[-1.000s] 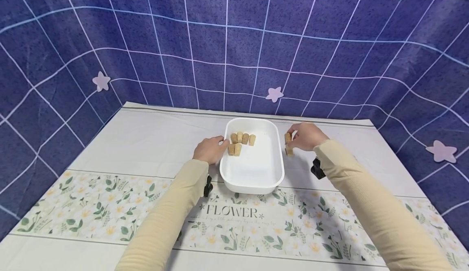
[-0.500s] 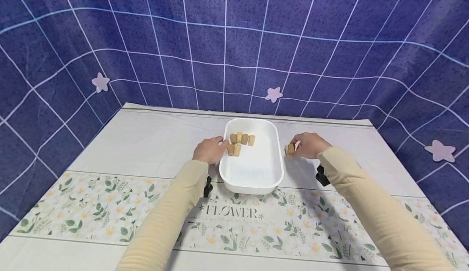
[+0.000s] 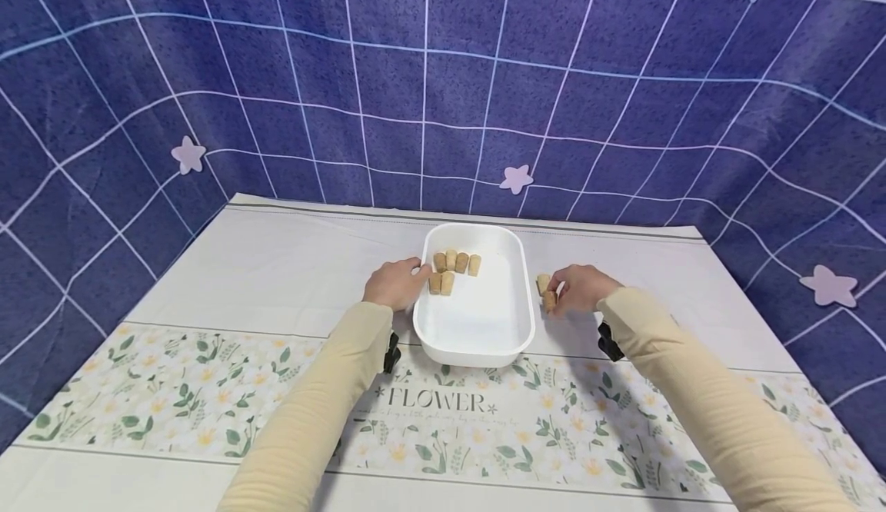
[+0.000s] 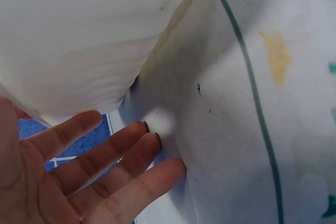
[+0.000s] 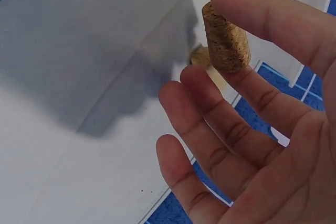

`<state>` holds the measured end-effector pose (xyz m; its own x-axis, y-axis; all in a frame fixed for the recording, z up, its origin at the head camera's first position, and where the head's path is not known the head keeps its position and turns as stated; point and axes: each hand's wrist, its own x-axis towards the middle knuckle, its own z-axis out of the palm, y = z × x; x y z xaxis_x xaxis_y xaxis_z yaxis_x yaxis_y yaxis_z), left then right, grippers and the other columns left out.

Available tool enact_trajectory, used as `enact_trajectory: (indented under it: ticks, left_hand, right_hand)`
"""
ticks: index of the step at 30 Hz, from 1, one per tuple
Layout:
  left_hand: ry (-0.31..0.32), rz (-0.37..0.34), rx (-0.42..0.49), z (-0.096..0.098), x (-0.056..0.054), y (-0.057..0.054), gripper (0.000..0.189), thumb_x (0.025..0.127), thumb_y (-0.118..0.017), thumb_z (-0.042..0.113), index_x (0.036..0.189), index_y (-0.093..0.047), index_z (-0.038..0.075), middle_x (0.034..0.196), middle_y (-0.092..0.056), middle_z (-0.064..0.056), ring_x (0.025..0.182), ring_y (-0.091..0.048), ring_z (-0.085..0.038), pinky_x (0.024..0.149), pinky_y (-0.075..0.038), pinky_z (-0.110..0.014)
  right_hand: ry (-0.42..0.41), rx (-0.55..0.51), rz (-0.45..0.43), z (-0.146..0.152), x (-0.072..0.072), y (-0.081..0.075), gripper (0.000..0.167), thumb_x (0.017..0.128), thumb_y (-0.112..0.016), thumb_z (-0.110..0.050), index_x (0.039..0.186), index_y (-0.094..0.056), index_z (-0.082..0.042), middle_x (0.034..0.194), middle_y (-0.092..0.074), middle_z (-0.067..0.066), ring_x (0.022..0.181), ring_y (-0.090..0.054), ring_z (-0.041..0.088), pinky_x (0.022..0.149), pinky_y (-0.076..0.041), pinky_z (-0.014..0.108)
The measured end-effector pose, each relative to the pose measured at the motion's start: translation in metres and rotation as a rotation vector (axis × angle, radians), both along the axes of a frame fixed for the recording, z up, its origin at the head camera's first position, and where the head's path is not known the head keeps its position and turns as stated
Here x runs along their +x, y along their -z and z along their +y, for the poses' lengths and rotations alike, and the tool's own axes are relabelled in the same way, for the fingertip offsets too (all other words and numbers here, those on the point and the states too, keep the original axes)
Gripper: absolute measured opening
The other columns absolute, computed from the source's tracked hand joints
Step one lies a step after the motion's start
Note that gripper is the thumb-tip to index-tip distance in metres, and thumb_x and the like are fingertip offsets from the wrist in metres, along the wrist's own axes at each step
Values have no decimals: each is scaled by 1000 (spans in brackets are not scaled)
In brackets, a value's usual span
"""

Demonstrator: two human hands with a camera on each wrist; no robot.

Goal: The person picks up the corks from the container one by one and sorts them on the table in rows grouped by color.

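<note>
Only right-wrist view shows speckled grain on cork (image 5: 227, 43), pinched in right hand (image 3: 583, 289), other fingers spread; left hand (image 3: 392, 284), fingers extended, at white tray (image 3: 477, 331).

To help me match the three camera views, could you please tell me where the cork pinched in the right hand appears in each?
Head: the held cork is right of the white tray, in the right hand.
Left wrist: not in this picture.
Right wrist: the held cork is above and right of centre.
Shared landmark: the blue gridded cloth, which shows in all three views.
</note>
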<state>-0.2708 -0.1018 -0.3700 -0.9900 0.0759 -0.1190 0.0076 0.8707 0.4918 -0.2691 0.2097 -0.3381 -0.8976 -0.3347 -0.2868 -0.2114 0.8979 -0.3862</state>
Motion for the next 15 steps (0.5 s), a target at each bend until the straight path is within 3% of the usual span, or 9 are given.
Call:
enact_trajectory:
  ticks: [8,15]
  left_hand:
    - [-6,-2,1,0,1,0,57,106,-33,44,150,-52,13,143,-58,-18,127,-57,-44,105,-44,-54]
    - [2,7,1,0,1,-1,56,106,-32,43,149,-52,13,143,-57,-19,127,-56,-44,105,-44,-54]
  right_hand:
    - [5,37,-11,-1,0,11,31,74,-84,-13,100,-70,-5,82,-66,2,74,-55,17,65,-44,26]
    - [13,46,-21,-1,2,12,30,74,-85,-13,98,-69,-5,84,-68,3,73,-57,17,65,-46,27]
